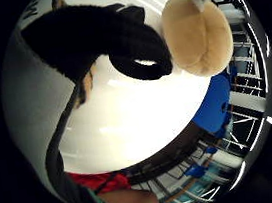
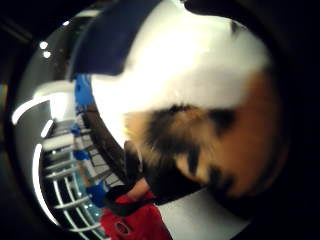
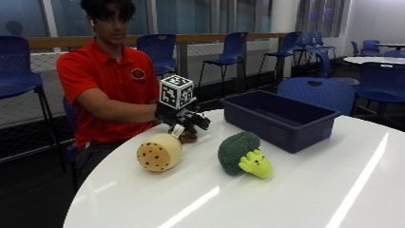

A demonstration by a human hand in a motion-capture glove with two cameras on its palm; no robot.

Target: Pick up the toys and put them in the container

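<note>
Cookie plush point(image 3: 159, 152) beside broccoli plush point(image 3: 242, 155); blue bin point(image 3: 280, 119) behind; grip point(image 3: 183, 122) above.

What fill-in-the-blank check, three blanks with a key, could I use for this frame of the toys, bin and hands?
1. The dark blue container holds ____ toys.
2. The toy nearest the container is a plush ____.
3. The gloved right hand is above a small brown toy lying beside the round ____ plush.

Missing words: no; broccoli; cookie
</note>
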